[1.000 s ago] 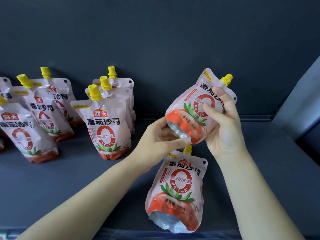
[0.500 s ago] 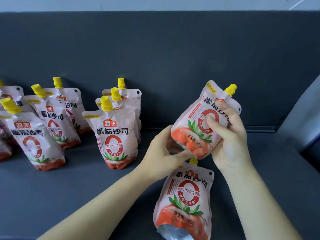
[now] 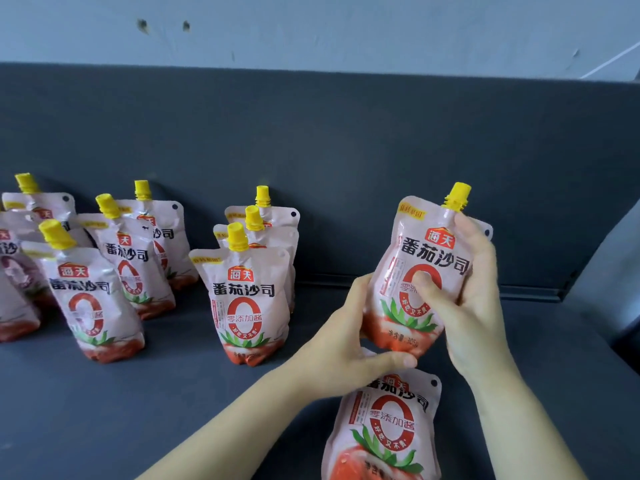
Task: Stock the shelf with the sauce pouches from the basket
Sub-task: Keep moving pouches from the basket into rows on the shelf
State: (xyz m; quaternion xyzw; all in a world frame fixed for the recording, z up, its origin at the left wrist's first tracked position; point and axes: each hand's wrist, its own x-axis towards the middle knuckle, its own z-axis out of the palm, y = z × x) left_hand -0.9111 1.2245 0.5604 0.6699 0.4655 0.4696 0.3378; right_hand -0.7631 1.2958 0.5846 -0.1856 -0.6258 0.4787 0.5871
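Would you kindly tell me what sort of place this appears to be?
Likely a shop shelf, perhaps a mock-up: a dark grey shelf with a back panel, identical yellow-capped standing pouches in front-facing rows, and the left hand and right hand gripping a held pouch nearly upright.

A pale grey-blue wall (image 3: 346,29) rose behind the shelf (image 3: 156,410), marked by two small dark spots (image 3: 142,26) toward the left and a thin pale line (image 3: 609,60) slanting at the far right. The shelf was dark grey and matte, its upright back panel (image 3: 311,133) meeting the flat base at a narrow ridge (image 3: 519,291), with a lighter grey side panel (image 3: 613,271) at the right. Soft, even light fell without hard shadows.
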